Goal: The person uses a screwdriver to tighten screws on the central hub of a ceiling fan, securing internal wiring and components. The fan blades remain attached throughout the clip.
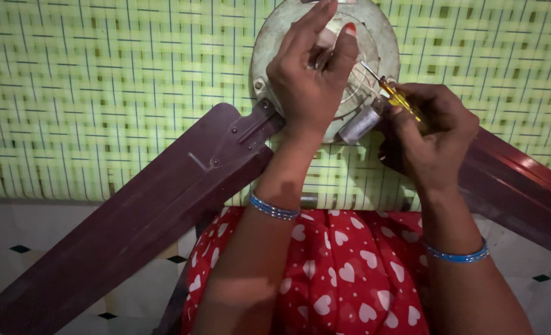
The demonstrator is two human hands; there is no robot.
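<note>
A ceiling fan's round grey motor housing [374, 37] lies on a green woven surface [102, 87]. My left hand [309, 74] rests on the housing's middle, its fingers pinching something small there. My right hand [430, 136] grips a screwdriver with a yellow handle [400, 98], its metal tip pointing up-left at the housing. A small silver cylinder [359, 124], like a capacitor, sits at the housing's lower rim between my hands. One dark maroon fan blade [133, 217] runs down to the lower left, another [517, 186] to the right behind my right hand.
The woven surface ends at a front edge near my lap, which is covered by red cloth with white hearts [343, 273]. Below lies a pale tiled floor [15, 236] with small dark diamonds. Blue bangles circle both my wrists.
</note>
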